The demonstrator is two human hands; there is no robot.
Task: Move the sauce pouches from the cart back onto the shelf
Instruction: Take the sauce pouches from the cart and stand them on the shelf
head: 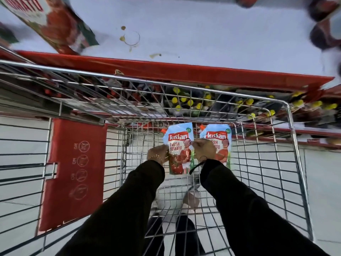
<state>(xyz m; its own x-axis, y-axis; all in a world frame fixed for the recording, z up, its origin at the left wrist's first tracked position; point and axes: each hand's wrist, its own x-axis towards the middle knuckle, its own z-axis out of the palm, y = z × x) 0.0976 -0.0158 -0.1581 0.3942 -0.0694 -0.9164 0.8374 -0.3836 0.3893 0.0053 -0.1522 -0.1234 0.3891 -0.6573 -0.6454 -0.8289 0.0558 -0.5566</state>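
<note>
Both arms reach down into the wire cart (287,137); the left hand (157,153) pinches the edge of one tomato sauce pouch (180,150), and the right hand (203,149) is closed on a second pouch (220,143) beside it, one apiece so both can lift together. The pouches seem already raised off the cart floor, though the angle leaves that uncertain; the white shelf (203,43) waits just beyond the cart's far rim, largely bare.

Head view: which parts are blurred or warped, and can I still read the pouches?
Head view: the two pouches, left and right, are sharp, labels readable; the shelf and its carton at top left are motion-smeared; the cart rails bow from the wide lens; lighting is even, no glare.
</note>
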